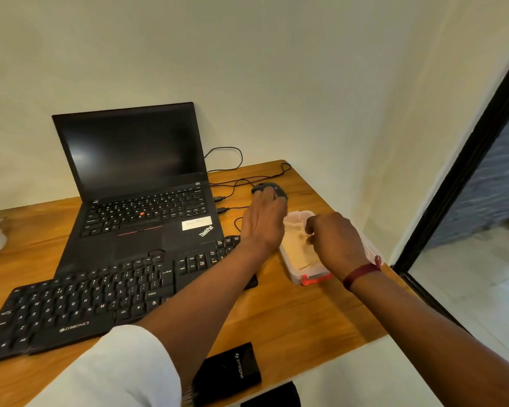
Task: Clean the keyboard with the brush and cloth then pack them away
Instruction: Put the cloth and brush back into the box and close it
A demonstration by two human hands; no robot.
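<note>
White sleeve (pixel 115 368), right hand (pixel 334 240) pinching cloth (pixel 295 245) in container (pixel 300 213)

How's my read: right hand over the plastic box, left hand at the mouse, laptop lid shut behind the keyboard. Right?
Not quite. The head view shows the laptop lid open, screen dark, behind the keyboard. The rest holds: right hand over the plastic box, left hand at the mouse.

One laptop (pixel 130 160), keyboard (pixel 86 301), mouse (pixel 266 188), plastic box (pixel 312 276), cloth (pixel 294 242) and black case (pixel 229 368) each. Two USB plugs (pixel 219 198). Two hands: left hand (pixel 265 221), right hand (pixel 335 239).
</note>
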